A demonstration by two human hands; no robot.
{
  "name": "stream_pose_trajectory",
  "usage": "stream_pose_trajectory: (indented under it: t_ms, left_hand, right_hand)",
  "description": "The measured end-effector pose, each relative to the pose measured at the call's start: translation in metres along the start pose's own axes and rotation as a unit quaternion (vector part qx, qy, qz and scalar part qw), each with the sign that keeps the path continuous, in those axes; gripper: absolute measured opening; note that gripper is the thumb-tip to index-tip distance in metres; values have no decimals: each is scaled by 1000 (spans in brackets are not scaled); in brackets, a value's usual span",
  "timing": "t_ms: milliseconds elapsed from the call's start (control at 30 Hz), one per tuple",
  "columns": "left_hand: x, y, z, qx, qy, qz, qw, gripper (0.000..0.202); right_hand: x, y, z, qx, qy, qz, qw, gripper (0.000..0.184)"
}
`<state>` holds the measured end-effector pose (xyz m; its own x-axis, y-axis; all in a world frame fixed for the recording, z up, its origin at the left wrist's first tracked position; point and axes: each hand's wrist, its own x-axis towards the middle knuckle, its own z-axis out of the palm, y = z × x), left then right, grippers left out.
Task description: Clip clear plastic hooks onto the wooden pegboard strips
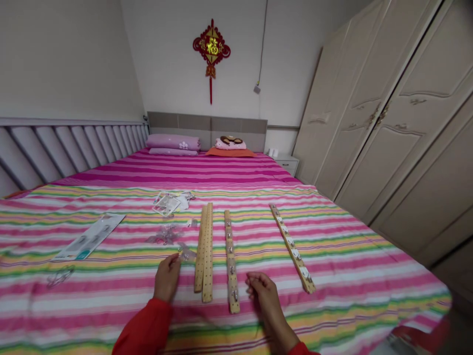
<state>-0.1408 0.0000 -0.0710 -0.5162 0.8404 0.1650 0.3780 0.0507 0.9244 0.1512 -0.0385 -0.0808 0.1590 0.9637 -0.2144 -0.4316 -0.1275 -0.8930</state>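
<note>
- The left hand (167, 277) is reaching forward over the bed (332, 236), half closed, with its fingertips (176, 259) pinched together right beside a small see-through plastic bag (187, 254); I cannot tell whether it has hold of the bag or of something tiny.
- The right hand (264, 291) is hanging just above the striped bedsheet (332, 281), its fingers (253, 285) curled and partly closed; I cannot tell whether anything small is in them.
- A red sleeve (144, 328) is covering the left forearm.
- A wooden strip with metal hooks (231, 261) is lying lengthwise on the bedsheet between the two hands, nearer the right one.
- Two plain wooden strips with rows of holes (204, 251) are lying side by side, touching, just left of it.
- A third wooden strip with white round fittings (291, 249) is lying at an angle further right, well apart from the others.
- A long printed card (88, 236) is lying at the left, and crumpled plastic wrap (166, 235) is sitting above the left hand.
- Paper and plastic packets (168, 203) are piling up beyond the strips.
- Pillows (173, 143) are resting against the headboard (207, 129), and a wardrobe (384, 98) is standing along the right side.
</note>
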Motion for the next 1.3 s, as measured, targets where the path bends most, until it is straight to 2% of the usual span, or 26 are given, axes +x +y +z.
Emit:
stream_pose_trajectory:
  t_ms: [167,367,567,700,867,967,1033,1100,1167,1300]
  left_hand:
    - [8,14,0,45,-51,1,998,28]
    - [0,19,-4,63,-38,-31,997,22]
    - [-5,18,-9,61,-49,-42,996,19]
    - [-9,16,-13,-4,-74,-77,994,27]
    - [-20,18,-17,-166,-78,-213,960,35]
    - [-25,17,-22,-196,-71,-203,957,35]
    - [-28,16,-26,-187,-78,-169,965,37]
    - [-28,14,-29,-167,-92,-153,970,38]
    - [-29,12,-32,-153,-102,-148,972,39]
    - [-32,15,-34,-159,-112,-150,969,38]
  right_hand:
    - [-5,-4,8,0,-6,2,1000,31]
    - [-13,-15,24,-19,-10,-3,1000,29]
    - [-20,-25,40,-35,-40,-1,999,28]
    - [-25,-24,51,-45,-65,-3,997,29]
    - [-29,-15,66,-86,-121,-25,989,28]
    - [-31,-9,80,-138,-166,-57,975,19]
    - [-31,-8,93,-195,-181,-92,960,11]
    - [-32,-10,109,-275,-185,-147,932,8]
    - [-33,-14,126,-372,-195,-214,882,16]
    - [-32,-13,154,-532,-208,-312,759,28]
